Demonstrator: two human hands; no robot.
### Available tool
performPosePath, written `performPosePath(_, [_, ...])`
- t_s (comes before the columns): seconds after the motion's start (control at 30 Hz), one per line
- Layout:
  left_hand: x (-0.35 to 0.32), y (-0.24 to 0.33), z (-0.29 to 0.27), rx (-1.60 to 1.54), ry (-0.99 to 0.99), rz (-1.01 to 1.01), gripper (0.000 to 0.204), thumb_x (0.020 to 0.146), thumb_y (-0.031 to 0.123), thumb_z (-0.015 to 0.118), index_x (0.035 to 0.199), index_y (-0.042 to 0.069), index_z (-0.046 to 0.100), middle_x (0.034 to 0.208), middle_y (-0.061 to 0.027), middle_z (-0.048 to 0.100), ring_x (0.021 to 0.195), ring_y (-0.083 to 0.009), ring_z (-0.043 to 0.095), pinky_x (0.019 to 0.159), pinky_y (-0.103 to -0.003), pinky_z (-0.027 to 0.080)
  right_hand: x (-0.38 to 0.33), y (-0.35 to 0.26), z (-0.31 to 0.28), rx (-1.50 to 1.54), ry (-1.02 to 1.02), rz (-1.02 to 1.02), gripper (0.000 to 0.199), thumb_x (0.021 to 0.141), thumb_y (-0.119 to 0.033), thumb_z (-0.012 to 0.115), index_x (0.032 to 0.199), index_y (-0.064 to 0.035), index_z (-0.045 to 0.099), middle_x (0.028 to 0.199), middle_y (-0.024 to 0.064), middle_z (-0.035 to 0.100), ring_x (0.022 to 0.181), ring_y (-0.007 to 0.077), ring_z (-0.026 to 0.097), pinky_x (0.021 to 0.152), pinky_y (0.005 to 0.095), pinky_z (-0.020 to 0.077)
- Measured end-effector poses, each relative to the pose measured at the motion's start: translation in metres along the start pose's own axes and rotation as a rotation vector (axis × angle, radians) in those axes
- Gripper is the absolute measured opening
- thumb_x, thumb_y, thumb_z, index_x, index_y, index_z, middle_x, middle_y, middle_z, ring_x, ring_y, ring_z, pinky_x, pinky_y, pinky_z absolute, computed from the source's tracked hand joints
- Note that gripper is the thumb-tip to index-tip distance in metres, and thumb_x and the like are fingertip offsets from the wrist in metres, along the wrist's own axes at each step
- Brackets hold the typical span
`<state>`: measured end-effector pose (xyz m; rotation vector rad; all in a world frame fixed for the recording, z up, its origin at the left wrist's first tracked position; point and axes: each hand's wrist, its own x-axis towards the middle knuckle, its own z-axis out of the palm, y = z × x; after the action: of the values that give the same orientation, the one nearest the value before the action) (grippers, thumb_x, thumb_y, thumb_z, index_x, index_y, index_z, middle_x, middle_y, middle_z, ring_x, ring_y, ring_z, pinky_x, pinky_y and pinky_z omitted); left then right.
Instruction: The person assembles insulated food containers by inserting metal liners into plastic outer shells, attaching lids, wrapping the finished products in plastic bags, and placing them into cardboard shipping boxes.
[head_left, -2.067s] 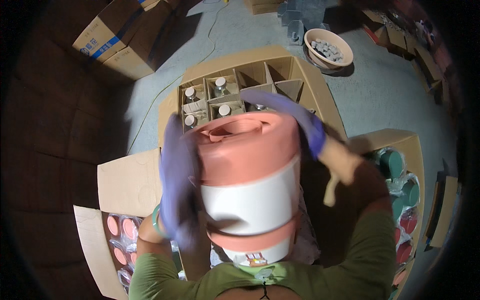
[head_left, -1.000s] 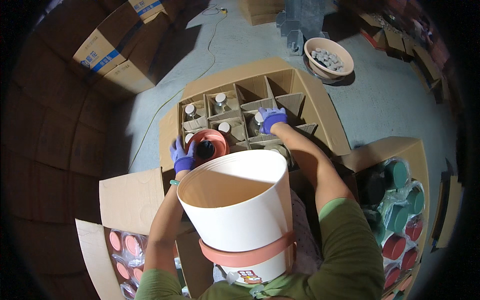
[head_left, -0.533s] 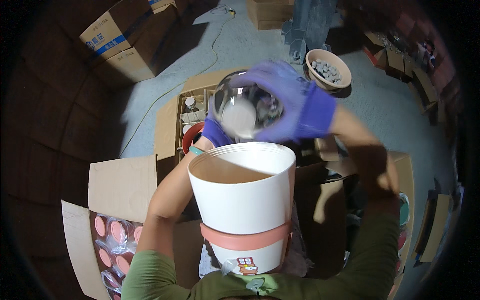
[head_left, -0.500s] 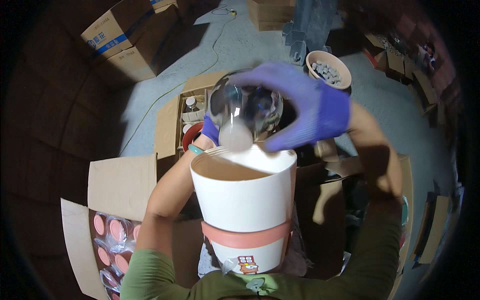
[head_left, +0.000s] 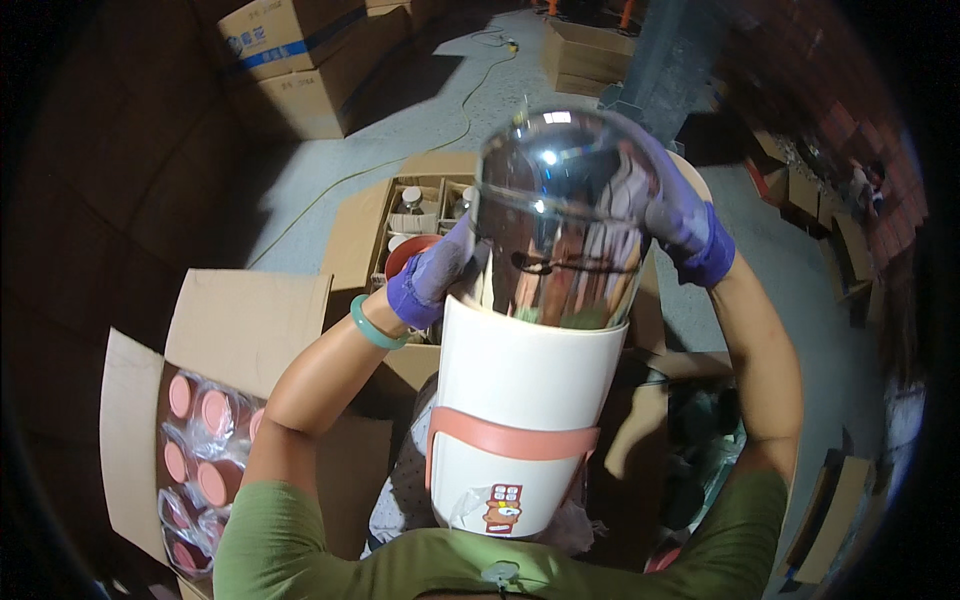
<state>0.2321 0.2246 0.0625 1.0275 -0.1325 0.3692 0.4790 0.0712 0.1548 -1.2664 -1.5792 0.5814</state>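
Observation:
Between my two purple-gloved hands is a shiny, silvered glass flask liner (head_left: 555, 220), rounded end up. Its lower end sits in the mouth of a white flask shell (head_left: 525, 380); how deep it reaches is hidden by the rim. My left hand (head_left: 440, 270) is pressed to the liner's left side at the shell's rim. High on the right side, my right hand (head_left: 680, 205) curls round the glass, its fingers partly behind it. The shell stands tilted against my body, with a pink band (head_left: 510, 438) and a cartoon sticker (head_left: 503, 510) on it.
An open carton (head_left: 340, 240) with bottle-like glass pieces in dividers lies beyond my left hand. At the lower left, another carton (head_left: 250, 310) holds several pink-lidded items (head_left: 215, 410) in plastic. Stacked cartons (head_left: 300, 100) and a yellow cable (head_left: 465, 110) are farther off.
The liner has come upright over the shell, its lower end now inside the mouth. My right hand has moved from above it to its right side; my left hand now shows beside it.

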Motion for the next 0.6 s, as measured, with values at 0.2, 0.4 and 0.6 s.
performPosePath(0.2, [0.0, -0.021, 0.001, 0.462, 0.012, 0.224, 0.077, 0.1, 0.037, 0.053, 0.157, 0.011, 0.009, 0.158, -0.0203, 0.025, 0.145, -0.0295, 0.031, 0.115, -0.046, 0.032, -0.014, -0.009, 0.024, -0.209, -0.536, 0.451, 0.101, 0.065, -0.033, 0.079, 0.151, -0.0074, 0.034, 0.141, 0.0137, 0.048, 0.13, 0.0264, 0.048, 0.112, 0.0387, 0.0373])
performPosePath(0.4, [-0.011, -0.018, -0.056, 0.474, 0.072, -0.084, 0.058, 0.105, 0.033, 0.04, 0.155, 0.008, 0.024, 0.154, -0.0138, 0.037, 0.136, -0.0255, 0.043, 0.108, -0.036, 0.039, 0.015, -0.025, 0.038, -0.213, -0.696, 0.386, 0.073, 0.074, -0.026, 0.079, 0.138, -0.0059, 0.051, 0.131, 0.0136, 0.056, 0.113, 0.0234, 0.059, 0.101, 0.0371, 0.047])
performPosePath(0.6, [-0.075, -0.032, -0.201, 1.556, 0.543, -0.905, 0.068, 0.091, 0.06, 0.054, 0.129, 0.004, 0.057, 0.123, -0.0236, 0.064, 0.114, -0.0395, 0.06, 0.094, -0.043, 0.048, 0.044, -0.045, 0.065, -0.836, -0.959, 0.614, 0.047, 0.084, -0.035, 0.069, 0.119, -0.0038, 0.064, 0.107, 0.0141, 0.068, 0.096, 0.0256, 0.067, 0.087, 0.0351, 0.0524])
